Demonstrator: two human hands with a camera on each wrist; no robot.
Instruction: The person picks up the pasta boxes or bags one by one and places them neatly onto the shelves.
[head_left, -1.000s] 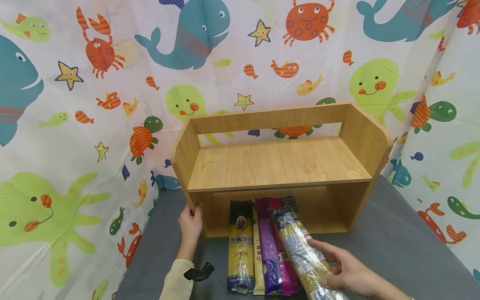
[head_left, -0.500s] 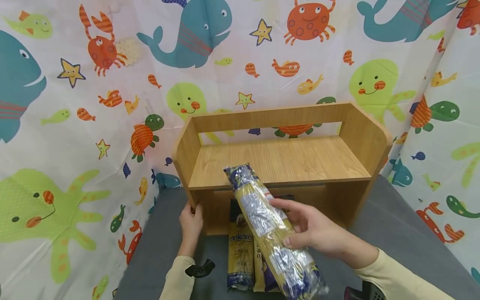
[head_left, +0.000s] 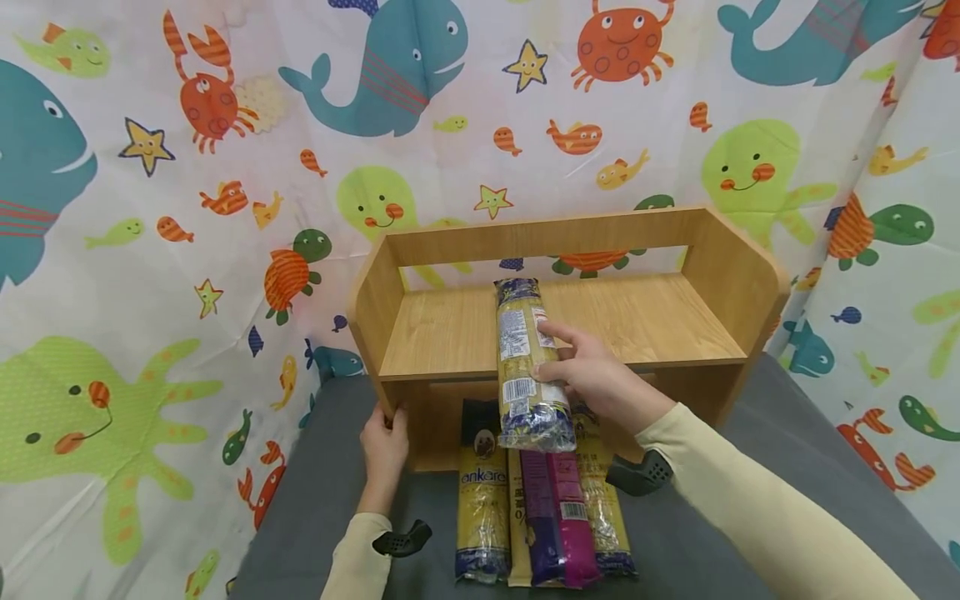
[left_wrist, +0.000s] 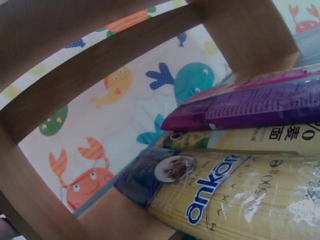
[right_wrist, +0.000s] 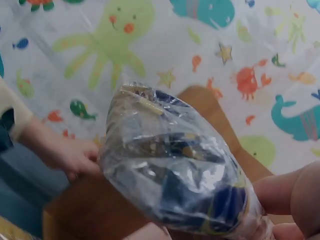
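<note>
My right hand [head_left: 596, 375] grips a clear-wrapped pack of spaghetti [head_left: 517, 350] with blue ends and white labels. The pack overlaps the upper board of the wooden shelf [head_left: 630, 321] in the head view. In the right wrist view its crumpled blue end [right_wrist: 175, 160] fills the middle. My left hand [head_left: 385, 446] holds the front edge of the shelf's left side panel. Below stand several more packs leaning into the lower compartment: a yellow "ankara" pasta pack [head_left: 482, 500], a purple and pink pack [head_left: 558, 517], a pale yellow pack [left_wrist: 280, 137] mostly hidden between them, and another yellow pack [head_left: 606, 508].
The shelf stands on a grey cloth surface [head_left: 300, 517], with a raised rail along its back. Behind it hangs a curtain [head_left: 465, 158] printed with sea animals. Dark straps [head_left: 402, 539] sit on both wrists.
My right hand has lifted the spaghetti pack from beside the lower packs up to the upper board, first leftward, then turning it nearly straight. My left hand stays on the side panel.
</note>
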